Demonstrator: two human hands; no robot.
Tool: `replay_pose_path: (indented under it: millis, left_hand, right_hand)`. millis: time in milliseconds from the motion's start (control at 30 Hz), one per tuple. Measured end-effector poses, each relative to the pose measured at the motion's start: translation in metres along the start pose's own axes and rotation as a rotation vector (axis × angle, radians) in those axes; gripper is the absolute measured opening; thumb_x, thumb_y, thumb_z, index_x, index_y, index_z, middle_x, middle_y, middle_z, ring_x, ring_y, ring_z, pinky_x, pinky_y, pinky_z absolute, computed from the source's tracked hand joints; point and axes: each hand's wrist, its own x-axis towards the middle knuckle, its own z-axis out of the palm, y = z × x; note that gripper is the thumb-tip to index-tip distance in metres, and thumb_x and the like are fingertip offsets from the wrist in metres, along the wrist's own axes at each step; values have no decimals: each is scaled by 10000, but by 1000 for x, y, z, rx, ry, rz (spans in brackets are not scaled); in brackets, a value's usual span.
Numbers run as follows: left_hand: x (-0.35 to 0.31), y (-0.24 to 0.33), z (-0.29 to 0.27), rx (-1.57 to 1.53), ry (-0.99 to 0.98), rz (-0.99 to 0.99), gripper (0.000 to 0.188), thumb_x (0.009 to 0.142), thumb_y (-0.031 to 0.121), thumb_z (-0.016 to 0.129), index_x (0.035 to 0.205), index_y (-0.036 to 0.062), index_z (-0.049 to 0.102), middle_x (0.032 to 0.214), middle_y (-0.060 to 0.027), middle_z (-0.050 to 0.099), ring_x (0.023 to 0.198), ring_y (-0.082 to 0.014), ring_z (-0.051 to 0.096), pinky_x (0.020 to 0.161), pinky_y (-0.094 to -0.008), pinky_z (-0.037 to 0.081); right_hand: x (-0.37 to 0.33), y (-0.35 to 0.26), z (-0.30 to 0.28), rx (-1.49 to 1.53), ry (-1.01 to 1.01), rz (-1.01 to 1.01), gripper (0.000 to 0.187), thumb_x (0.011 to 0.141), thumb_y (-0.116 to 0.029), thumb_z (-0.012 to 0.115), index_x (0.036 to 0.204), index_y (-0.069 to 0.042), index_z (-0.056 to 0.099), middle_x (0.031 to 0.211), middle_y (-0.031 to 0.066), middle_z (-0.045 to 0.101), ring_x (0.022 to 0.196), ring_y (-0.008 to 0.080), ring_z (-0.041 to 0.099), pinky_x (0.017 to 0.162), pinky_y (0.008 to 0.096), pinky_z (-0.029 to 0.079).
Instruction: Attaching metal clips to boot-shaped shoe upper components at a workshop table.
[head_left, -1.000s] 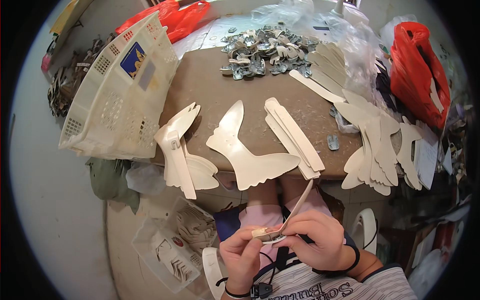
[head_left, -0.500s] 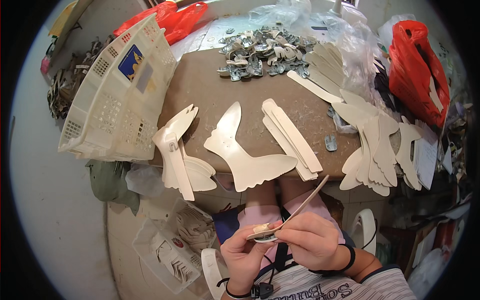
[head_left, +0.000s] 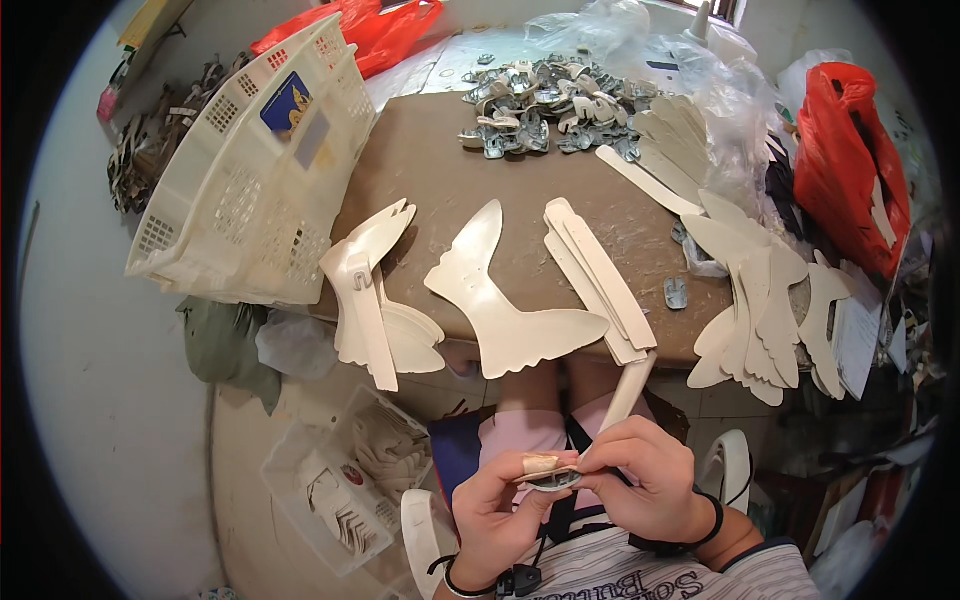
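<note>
Above my lap, my left hand [head_left: 497, 515] pinches a covered metal buckle [head_left: 553, 483], thumb below and fingers above. My right hand [head_left: 645, 485] grips a cream leather strap [head_left: 629, 388] at the buckle's right side. The strap's far end rises toward the table edge, by a bundle of cream strips [head_left: 598, 285]. Fingers partly hide where strap and buckle meet. Beyond my hands lies a wide cut cream leather piece [head_left: 495, 300]. To its left is a stack of similar pieces [head_left: 365, 305] with a buckled strap on top.
A pile of metal buckles [head_left: 550, 105] lies at the back of the brown table [head_left: 430, 160], with a loose buckle [head_left: 676, 293] nearer. A cream plastic basket [head_left: 250, 190] stands left. More cut pieces [head_left: 755, 315] and a red bag [head_left: 850, 160] are right. A clear bin [head_left: 300, 475] sits below.
The strap has swung to show its broad face, its far end now by the strips. My right hand's fingers have shifted closer over the buckle. The whole view has shifted slightly.
</note>
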Motion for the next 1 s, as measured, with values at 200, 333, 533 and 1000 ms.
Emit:
replay_pose_path:
  millis: [200, 333, 533, 1000]
  left_hand:
    - [0, 0, 1, -49, 26, -93, 218, 821, -100, 649, 1032, -69, 600, 1046, -169, 670, 659, -65, 576, 532, -189, 455]
    - [3, 4, 5, -35, 51, -129, 221, 804, -95, 673, 1011, -63, 604, 1023, -158, 664, 667, -76, 585, 533, -192, 460]
    - [4, -8, 1, -84, 39, -11, 239, 752, -87, 726, 959, -34, 619, 971, -129, 653, 788, -128, 635, 637, -230, 513]
    - [8, -7, 0, -94, -89, 91, 252, 704, -55, 773, 879, 9, 603, 896, -109, 616, 875, -228, 645, 744, -309, 534]
  right_hand:
    - [3, -5, -3, 61, -83, 176, 250, 677, 77, 728, 887, -6, 621, 795, 92, 593, 645, 192, 575, 551, 281, 463]
    - [3, -1, -6, 83, -102, 174, 233, 692, 81, 722, 884, 4, 613, 779, 94, 577, 629, 180, 564, 542, 274, 458]
    - [-2, 6, -5, 215, -112, 226, 211, 711, 90, 718, 874, 12, 609, 787, 89, 583, 643, 157, 577, 555, 257, 464]
    - [-9, 8, -6, 118, -54, -69, 260, 650, 75, 749, 861, -14, 625, 800, 83, 612, 666, 216, 588, 566, 282, 478]
